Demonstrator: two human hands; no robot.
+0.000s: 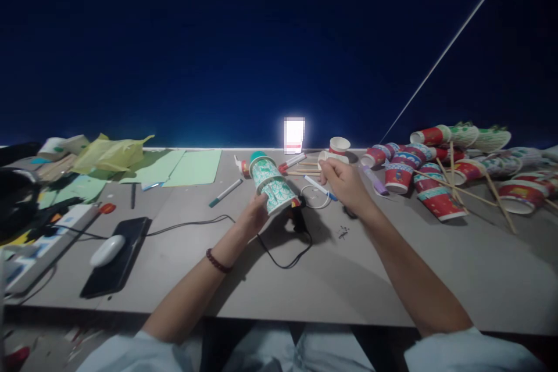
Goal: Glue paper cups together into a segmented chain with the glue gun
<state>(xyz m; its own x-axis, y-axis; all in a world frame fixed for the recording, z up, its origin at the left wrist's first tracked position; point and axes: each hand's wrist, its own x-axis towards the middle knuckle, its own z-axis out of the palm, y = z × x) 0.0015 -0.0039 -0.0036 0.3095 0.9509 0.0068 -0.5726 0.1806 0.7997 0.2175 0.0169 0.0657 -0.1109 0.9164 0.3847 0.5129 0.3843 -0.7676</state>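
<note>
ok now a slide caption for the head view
Left hand holds green-patterned paper cups above a table, right hand apart from them.

I get blown-out, rectangular white glare [294, 132] at the flat grey tabletop's [501, 267] far edge. Shadows stretch toward its near edge.

left sleeve [135, 354]: is showing pale blue, ending above the left wrist [238, 238] | right sleeve [471, 353]: is matching in colour | bracelet [217, 261]: is ringing that wrist with dark reddish beads
</note>
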